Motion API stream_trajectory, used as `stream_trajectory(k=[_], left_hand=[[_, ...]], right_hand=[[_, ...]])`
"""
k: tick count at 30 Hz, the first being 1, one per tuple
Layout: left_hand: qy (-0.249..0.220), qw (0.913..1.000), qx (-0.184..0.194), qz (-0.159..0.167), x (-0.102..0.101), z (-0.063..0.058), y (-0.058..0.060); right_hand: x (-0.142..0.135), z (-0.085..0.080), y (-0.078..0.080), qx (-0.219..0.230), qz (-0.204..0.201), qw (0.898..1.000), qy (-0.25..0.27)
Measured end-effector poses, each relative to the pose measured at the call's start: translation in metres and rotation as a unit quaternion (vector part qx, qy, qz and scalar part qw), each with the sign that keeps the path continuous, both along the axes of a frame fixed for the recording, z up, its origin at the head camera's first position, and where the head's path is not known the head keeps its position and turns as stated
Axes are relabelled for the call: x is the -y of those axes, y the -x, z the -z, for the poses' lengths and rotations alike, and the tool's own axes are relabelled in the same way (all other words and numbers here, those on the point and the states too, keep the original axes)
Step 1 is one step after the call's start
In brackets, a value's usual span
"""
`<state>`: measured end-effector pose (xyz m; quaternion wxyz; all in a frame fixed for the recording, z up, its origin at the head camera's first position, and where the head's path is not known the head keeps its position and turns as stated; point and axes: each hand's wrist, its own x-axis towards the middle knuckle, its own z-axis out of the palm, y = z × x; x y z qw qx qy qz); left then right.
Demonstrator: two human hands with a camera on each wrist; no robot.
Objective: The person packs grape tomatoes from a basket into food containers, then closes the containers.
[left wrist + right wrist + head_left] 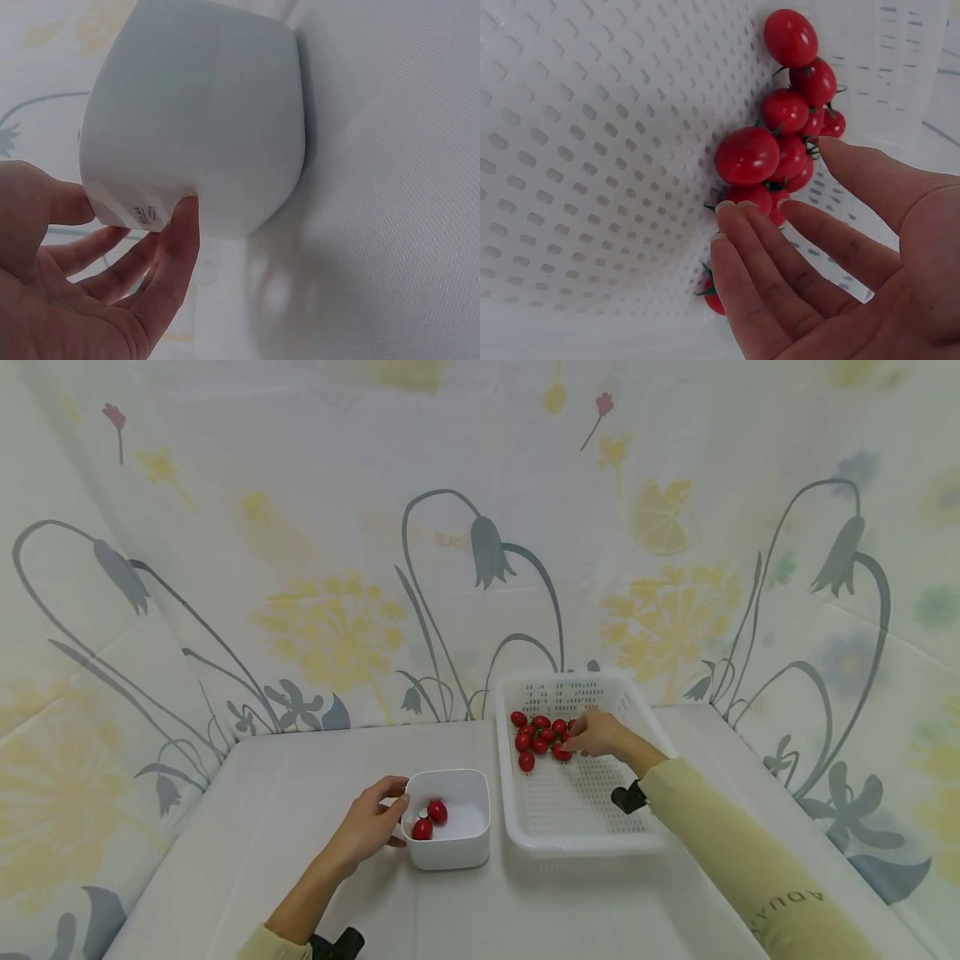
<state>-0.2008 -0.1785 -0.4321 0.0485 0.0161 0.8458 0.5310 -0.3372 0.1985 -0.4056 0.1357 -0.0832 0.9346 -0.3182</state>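
A white square container [450,860] stands on the table with two cherry tomatoes [437,812] inside. My left hand [363,827] holds it by its left side; in the left wrist view the thumb is at the rim and the fingers bend against the outer wall. To its right is a white perforated basket [577,845] with a cluster of red cherry tomatoes [747,155], some with green stems. My right hand [600,732] reaches into the basket. In the right wrist view its thumb and fingers are spread apart, fingertips [726,206] right at the tomatoes.
A white cloth covers the table [300,768]. Behind it hangs a flower-printed curtain [480,460]. The basket's raised walls surround the right hand, and the right sleeve [750,852] crosses over the basket's right rim.
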Motion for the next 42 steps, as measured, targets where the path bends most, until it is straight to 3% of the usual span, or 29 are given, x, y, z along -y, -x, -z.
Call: stream_trajectory(k=[7, 21, 31, 42], left_hand=[[0.001, 1.0000, 0.002, -0.001, 0.000, -0.001, -0.001], [0.000, 1.0000, 0.005, -0.004, 0.000, -0.001, -0.001], [-0.006, 0.9999, 0.007, -0.005, -0.001, 0.001, -0.001], [-0.006, 1.0000, 0.001, -0.004, -0.001, 0.000, 0.000]], right_hand=[[0.001, 0.010, 0.009, 0.017, 0.017, 1.000, 0.006], [0.010, 0.016, 0.011, 0.024, 0.049, 0.998, 0.017], [0.012, 0.021, 0.018, 0.027, 0.045, 0.999, 0.008], [0.014, 0.020, 0.017, 0.040, 0.010, 0.999, 0.005]])
